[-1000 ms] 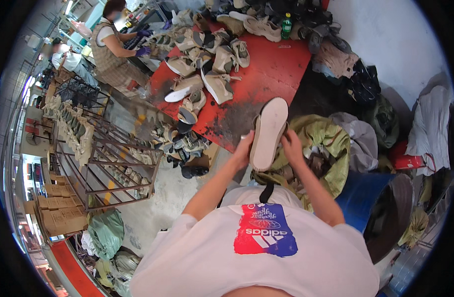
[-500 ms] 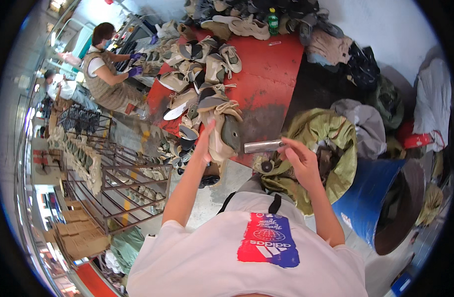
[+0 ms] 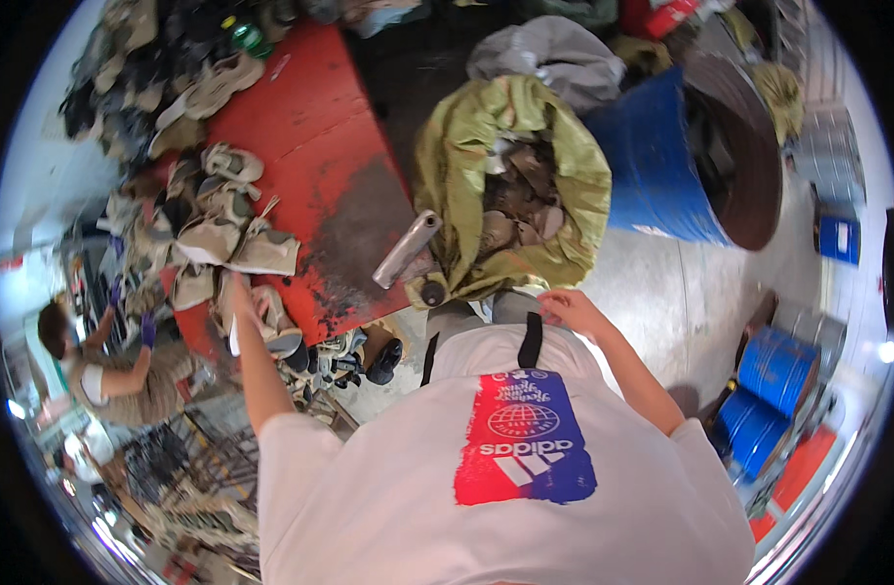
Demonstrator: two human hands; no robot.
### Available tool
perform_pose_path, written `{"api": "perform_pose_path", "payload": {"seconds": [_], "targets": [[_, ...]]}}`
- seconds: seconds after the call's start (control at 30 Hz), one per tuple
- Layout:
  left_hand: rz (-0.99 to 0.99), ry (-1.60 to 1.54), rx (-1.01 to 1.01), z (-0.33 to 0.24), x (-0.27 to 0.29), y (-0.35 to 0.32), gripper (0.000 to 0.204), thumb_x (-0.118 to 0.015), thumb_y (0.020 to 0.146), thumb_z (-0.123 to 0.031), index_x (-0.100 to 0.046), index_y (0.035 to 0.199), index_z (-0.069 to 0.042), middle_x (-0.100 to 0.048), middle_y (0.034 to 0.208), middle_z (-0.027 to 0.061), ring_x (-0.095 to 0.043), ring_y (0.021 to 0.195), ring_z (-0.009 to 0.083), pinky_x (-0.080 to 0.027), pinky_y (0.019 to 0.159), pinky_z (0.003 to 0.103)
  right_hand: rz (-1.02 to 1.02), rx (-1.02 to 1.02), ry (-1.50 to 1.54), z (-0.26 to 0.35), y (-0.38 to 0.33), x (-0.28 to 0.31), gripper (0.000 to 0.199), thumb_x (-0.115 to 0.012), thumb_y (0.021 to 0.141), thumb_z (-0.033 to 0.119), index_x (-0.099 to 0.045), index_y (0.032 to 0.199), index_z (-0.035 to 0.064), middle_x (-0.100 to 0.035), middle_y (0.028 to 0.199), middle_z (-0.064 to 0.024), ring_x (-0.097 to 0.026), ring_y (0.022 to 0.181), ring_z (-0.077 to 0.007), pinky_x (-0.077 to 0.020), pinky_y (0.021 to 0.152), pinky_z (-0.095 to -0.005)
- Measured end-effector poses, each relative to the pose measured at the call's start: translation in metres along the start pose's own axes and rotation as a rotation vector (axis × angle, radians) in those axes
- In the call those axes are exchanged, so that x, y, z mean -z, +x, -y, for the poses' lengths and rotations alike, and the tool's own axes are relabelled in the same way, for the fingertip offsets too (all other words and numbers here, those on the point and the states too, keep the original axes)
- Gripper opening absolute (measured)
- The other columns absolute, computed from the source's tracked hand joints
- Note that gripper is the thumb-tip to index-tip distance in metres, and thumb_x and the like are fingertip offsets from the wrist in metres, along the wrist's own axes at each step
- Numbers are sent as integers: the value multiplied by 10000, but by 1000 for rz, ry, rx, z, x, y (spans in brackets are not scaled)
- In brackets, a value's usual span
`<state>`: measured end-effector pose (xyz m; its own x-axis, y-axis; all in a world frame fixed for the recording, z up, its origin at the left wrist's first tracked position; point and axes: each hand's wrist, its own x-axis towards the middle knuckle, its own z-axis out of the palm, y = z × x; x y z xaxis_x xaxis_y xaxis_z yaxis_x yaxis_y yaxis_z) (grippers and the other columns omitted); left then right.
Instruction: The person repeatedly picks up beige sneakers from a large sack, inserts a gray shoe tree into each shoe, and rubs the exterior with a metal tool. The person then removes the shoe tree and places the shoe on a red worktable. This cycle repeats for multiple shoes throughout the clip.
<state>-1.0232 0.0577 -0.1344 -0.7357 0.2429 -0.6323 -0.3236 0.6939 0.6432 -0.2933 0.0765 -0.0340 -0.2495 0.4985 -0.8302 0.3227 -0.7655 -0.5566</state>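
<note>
You are reaching your left hand (image 3: pixel 240 292) out over the near edge of the red table (image 3: pixel 320 146), and it is resting on a beige shoe upper (image 3: pixel 266 322) at the table's lip; how the fingers are set I cannot tell, since the hand is turned away and small. Your right hand (image 3: pixel 569 307) is hanging near your chest, just beside the lower rim of the olive-green sack (image 3: pixel 456 166), its fingers loosely curled together and pinching nothing visible. A grey metal tool (image 3: pixel 406 250) is lying on the table edge, touching the sack's left side. Brown leather pieces (image 3: pixel 520 200) are filling the sack's open mouth. More beige uppers (image 3: pixel 208 224) are piling up on the table's left part. A blue drum (image 3: pixel 661 166) is standing just right of the sack, and smaller blue barrels (image 3: pixel 774 390) are sitting well apart at the right. Another person (image 3: pixel 115 366) is crouching at the far left.
</note>
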Motion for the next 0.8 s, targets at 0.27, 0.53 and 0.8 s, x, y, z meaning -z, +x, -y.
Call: {"api": "perform_pose_path", "payload": {"seconds": [0.27,0.53,0.8], "targets": [[-12,391,-270,254,-30,-174,439,-607,999,-407,-713,856,-6,-665,728,94,-599,633,224,-471,610,407,-89,302,-525,-51,78,57,342,-786,797,79,-720,1128,25,-697,958,-64,-645,818,-170,-527,752,-310],[477,304,446,457,-69,-430,398,-577,1027,-376,-717,1099,-10,-726,972,72,-667,780,155,-541,684,326,5,358,-855,-81,246,154,266,-681,833,62,-734,1093,51,-717,972,-127,-678,891,-308,-534,794,-425],[160,137,731,560,-199,-735,364,-518,1040,-341,-692,1107,-28,-706,938,98,-662,820,200,-530,709,347,140,356,-1228,-81,366,64,774,-785,894,312,-398,1525,85,-330,1592,-230,-364,1430,-434,-290,1206,-560]]}}
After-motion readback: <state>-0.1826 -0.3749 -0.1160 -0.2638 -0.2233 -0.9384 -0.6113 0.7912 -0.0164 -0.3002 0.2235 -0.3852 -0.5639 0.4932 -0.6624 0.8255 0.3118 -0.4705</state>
